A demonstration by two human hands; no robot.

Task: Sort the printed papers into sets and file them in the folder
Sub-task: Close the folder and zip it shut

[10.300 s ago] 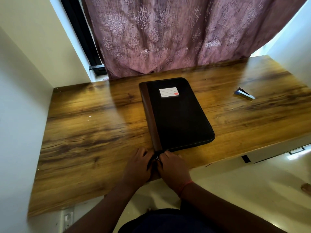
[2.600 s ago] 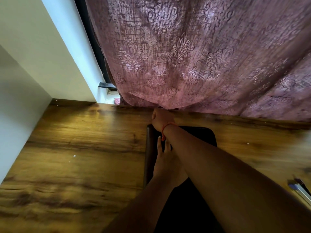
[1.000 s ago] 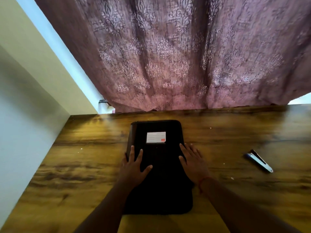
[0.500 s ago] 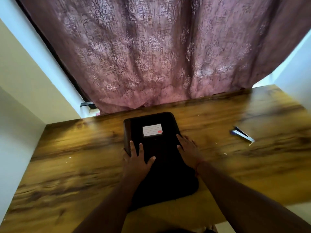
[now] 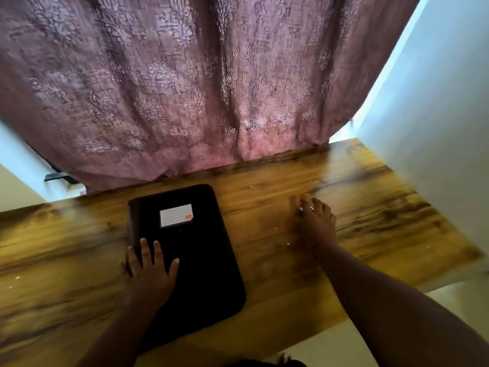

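Observation:
A closed black zip folder (image 5: 203,263) with a brown spine and a white label (image 5: 176,215) lies on the wooden desk (image 5: 63,260), a little left of centre. My left hand (image 5: 150,271) rests flat on the folder's left side, fingers spread. My right hand (image 5: 316,226) is out on the desk to the right of the folder. Its fingers curl over a small blue and silver stapler (image 5: 300,211), of which only slivers show between them. No printed papers are in view.
A mauve patterned curtain (image 5: 211,88) hangs down to the desk's far edge. White walls close in on the right (image 5: 436,128) and far left. The desk's front edge runs diagonally at lower right, with pale floor below it.
My right hand has left the folder's right edge and moved right onto the stapler. The left hand stays on the folder. The view has swung to the right.

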